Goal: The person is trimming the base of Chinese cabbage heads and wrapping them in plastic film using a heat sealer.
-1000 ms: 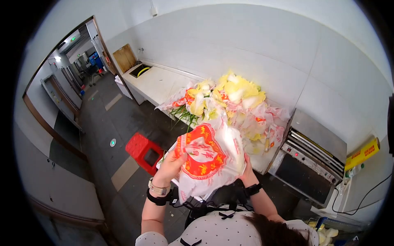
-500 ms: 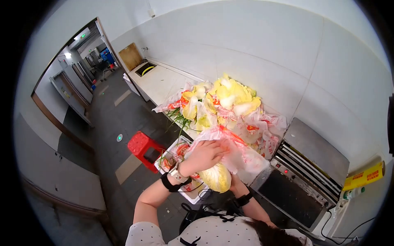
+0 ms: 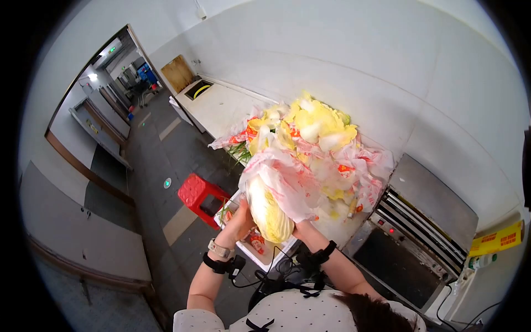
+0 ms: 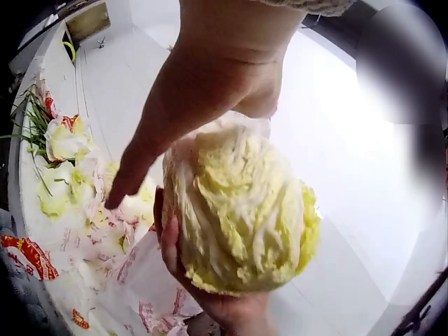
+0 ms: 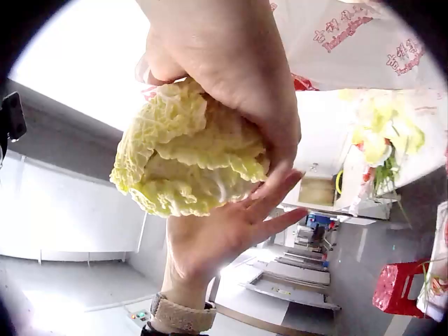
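A pale yellow napa cabbage (image 3: 271, 216) is held up between my two hands in front of my body. In the right wrist view, my right hand (image 5: 234, 59) curls round the side of the cabbage (image 5: 189, 150). My left hand (image 5: 217, 241) lies against its other side with fingers straight and spread. Left hand (image 3: 237, 226) and right hand (image 3: 304, 228) flank the leafy end in the head view. A thin plastic bag (image 3: 285, 180) with red print drapes over the far end of the cabbage, by my right hand.
Loose cabbage leaves (image 3: 321, 124) and crumpled bags (image 3: 370, 169) pile on the white counter (image 3: 227, 108). A white box (image 3: 260, 260) with printed packs stands below my hands. Left of it is a red stool (image 3: 193, 191); a wrapping machine (image 3: 409, 243) stands at the right.
The bag that covered the cabbage has been pulled back, and the cabbage now shows bare. My left hand has moved from on top of the cabbage to its left side.
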A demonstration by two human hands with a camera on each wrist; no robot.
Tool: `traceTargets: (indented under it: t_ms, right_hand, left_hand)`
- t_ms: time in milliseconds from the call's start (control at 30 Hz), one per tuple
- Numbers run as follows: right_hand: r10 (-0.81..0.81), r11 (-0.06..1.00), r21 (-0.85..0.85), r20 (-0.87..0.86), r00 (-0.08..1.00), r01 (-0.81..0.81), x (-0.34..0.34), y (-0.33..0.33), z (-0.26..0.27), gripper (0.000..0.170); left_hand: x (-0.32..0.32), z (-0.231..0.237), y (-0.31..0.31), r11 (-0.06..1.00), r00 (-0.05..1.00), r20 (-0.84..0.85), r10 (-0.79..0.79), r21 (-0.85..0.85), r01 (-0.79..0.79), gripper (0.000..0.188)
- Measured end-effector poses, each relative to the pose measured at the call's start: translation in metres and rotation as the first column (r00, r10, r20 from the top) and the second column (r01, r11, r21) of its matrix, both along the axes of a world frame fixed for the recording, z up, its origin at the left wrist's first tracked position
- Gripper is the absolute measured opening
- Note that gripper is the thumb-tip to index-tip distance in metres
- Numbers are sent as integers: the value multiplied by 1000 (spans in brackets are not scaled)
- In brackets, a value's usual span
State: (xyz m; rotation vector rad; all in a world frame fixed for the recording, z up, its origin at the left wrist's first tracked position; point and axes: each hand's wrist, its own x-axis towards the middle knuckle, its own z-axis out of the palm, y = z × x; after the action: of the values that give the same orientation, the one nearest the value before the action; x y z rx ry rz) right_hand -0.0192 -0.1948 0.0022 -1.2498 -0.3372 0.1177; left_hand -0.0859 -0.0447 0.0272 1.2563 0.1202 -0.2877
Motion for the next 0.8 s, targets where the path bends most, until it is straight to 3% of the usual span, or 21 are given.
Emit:
traceTargets:
  t_ms: [33, 100, 200, 267, 400, 533, 633, 700, 767, 800]
  right_hand:
    - [-46, 987, -147, 148, 988, 68, 10, 7, 7, 35]
    - [-62, 885, -391, 440, 896, 253, 23, 20, 18, 36]
    - [-71, 962, -176, 581, 811, 210, 37, 48, 7, 39]
    - [-57, 978, -125, 602, 796, 165, 46, 60, -1, 39]
    - [-18, 990, -113, 459, 888, 78, 65, 84, -7, 38]
    - [4, 999, -44, 128, 992, 1, 89, 109, -12, 37]
    - [-3, 996, 90, -113, 994, 13, 114, 121, -4, 36]
    - [-9, 976, 214, -98, 995, 29, 145, 127, 17, 35]
    - [-36, 944, 330, 27, 999, 25, 184, 129, 54, 35]
    - [4, 996, 93, -11, 1000, -3, 229, 124, 50, 33]
  left_hand:
    - [1, 5, 1, 997, 997, 7, -79, -1, 79, 76]
    - [11, 0, 12, 999, 998, 36, 42, -30, -41, 79]
    - [21, -5, 31, 960, 982, -34, 185, -206, -188, 74]
    - [30, -13, 45, 920, 972, -22, 236, -316, -230, 69]
    - [41, -8, 67, 840, 958, -38, 284, -472, -268, 66]
    - [59, -14, 95, 789, 951, -11, 310, -556, -264, 65]
    - [80, -22, 118, 736, 954, -27, 300, -630, -249, 64]
    - [85, -15, 130, 707, 945, -64, 319, -648, -283, 65]
    - [90, -14, 142, 691, 941, -73, 330, -660, -293, 65]
    - [92, -18, 151, 690, 941, -61, 331, -665, -286, 65]
